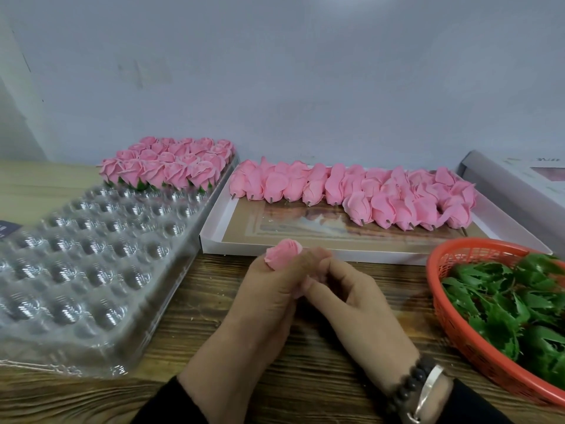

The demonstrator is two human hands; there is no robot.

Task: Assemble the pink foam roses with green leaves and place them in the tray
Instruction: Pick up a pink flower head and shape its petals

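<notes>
Left of the hands lies a clear plastic tray (91, 264) with rows of round pockets; its far rows hold finished pink roses (168, 165) standing upright on green leaf collars, while the nearer pockets hold nothing. Straight beyond the hands sits a shallow white box (214, 237) with a brown floor, and along its far side lie bare pink rose heads (367, 191) on their sides, blooms toward the wall and short stem pegs toward the person. To the right of the hands, an orange mesh basket (452, 319) is filled with loose green leaves (513, 301).

Above the wooden table (305, 377), the left hand (269, 289) is curled round a single pink foam rose (282, 252), whose bloom juts out past the thumb and forefinger. Its long axis tilts up and away from the person, bloom end pointing toward the white box and a little left. The right hand (348, 289) meets the left with bent fingers pinching at the rose's lower part; what it pinches is mostly hidden. The right wrist wears a beaded bracelet (409, 384) and a silver bangle (428, 390).
</notes>
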